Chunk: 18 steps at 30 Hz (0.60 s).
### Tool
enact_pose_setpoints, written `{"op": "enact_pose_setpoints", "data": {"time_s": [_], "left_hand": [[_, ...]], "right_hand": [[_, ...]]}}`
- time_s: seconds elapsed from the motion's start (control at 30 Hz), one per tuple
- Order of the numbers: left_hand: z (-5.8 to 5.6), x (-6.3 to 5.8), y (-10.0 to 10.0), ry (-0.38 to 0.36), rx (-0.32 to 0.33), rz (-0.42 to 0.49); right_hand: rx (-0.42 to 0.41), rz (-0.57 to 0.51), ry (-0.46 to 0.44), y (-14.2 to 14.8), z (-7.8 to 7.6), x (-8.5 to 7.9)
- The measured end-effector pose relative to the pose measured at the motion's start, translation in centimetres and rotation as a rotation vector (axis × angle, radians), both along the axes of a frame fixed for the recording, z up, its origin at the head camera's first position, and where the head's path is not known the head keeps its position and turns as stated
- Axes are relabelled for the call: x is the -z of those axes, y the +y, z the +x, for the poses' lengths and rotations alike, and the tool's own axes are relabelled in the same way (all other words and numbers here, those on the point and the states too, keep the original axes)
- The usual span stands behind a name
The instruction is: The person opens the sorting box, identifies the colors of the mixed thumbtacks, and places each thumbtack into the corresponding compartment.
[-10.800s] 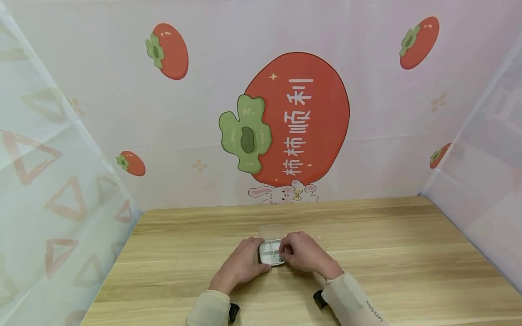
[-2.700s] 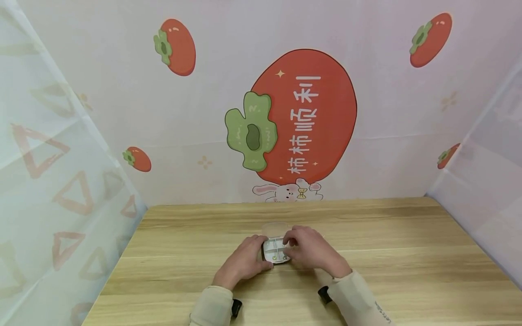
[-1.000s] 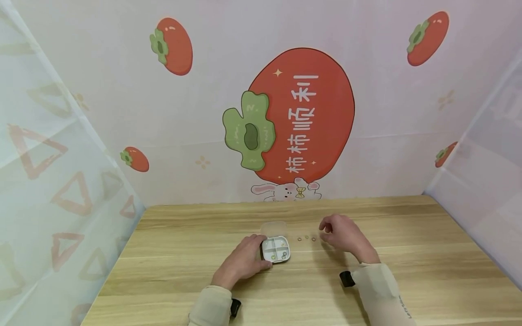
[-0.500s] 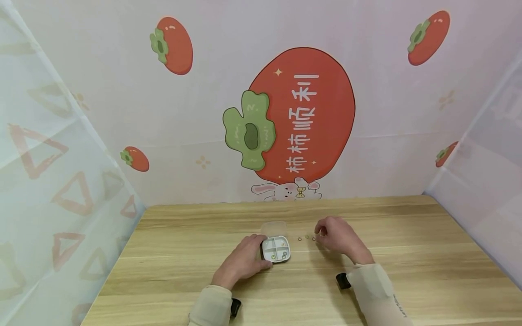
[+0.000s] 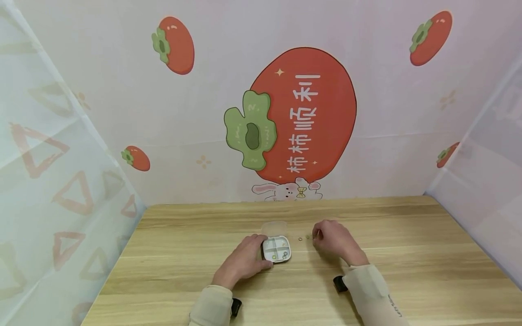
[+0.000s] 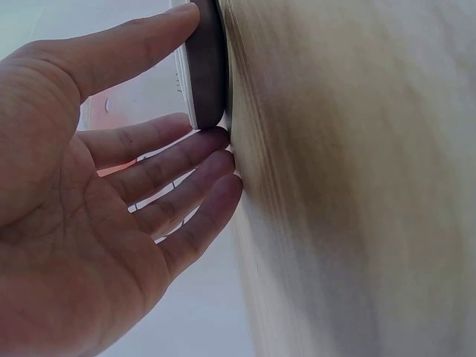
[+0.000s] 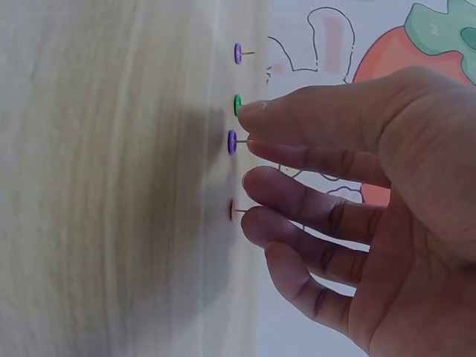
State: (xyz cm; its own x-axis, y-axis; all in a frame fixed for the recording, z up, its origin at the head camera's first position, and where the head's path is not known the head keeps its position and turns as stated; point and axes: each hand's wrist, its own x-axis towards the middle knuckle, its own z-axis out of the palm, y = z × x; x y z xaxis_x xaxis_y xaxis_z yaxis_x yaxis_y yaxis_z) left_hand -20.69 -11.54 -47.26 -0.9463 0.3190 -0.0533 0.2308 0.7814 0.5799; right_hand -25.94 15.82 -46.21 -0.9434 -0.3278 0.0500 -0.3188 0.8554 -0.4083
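My left hand holds a small white pill box with a dark base between thumb and index finger; the other fingers rest near the table. The translucent lid lies folded back. Dividers split the box into several compartments; a green thumbtack is at front left, grey ones at front right. To the right, my right hand reaches down over a row of thumbtacks standing point up. In the right wrist view, thumb and index finger are right at the pin of a purple thumbtack, beside a green thumbtack.
Another purple thumbtack and a red thumbtack stand at the row's ends. All sits on a wood-grain table, backed by a persimmon-print cloth with cloth sides left and right.
Thumbtacks now lie in more compartments than at first. My right hand has left the box, moved right, then lowered and edged left onto the row. The left hand stays on the box.
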Motion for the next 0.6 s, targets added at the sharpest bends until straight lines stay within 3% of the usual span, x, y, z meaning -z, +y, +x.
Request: {"op": "enact_pose_setpoints", "data": {"time_s": [0.6], "left_hand": [[0.01,0.02,0.06,0.004,-0.001,-0.007]], "right_hand": [[0.024,0.025,-0.023,-0.27,0.23,0.36]]}}
